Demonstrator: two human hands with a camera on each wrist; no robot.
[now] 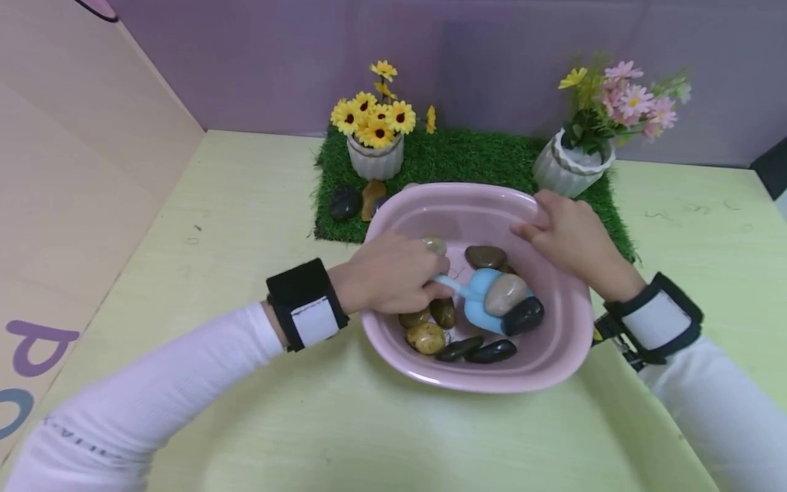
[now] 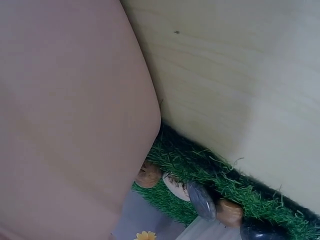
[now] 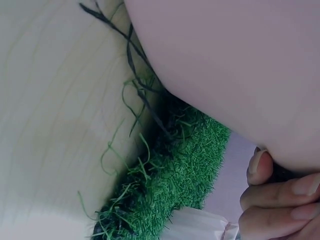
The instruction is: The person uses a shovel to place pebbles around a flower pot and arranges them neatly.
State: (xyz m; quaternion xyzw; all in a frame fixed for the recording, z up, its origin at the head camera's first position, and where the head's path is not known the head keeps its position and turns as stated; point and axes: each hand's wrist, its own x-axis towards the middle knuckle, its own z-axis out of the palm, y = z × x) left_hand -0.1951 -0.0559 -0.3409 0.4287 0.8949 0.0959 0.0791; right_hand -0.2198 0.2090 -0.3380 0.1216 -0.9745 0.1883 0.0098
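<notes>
Scoop (image 1: pixel 486 301) in left hand (image 1: pixel 387 273)

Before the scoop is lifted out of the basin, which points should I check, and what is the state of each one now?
1. Left hand grips the scoop handle: ok, fingers are curled round it.
2. Right hand steadies the basin: ok, its fingers hold the far rim.
3. Load on the scoop: ok, one tan stone lies on it; a black stone sits at its edge, on or off cannot tell.
4. Room on the grass mat: ok, a few stones lie at its front left, bare grass beside them.
5. Basin flat on the table: cannot tell, its far edge overlaps the mat.
</notes>
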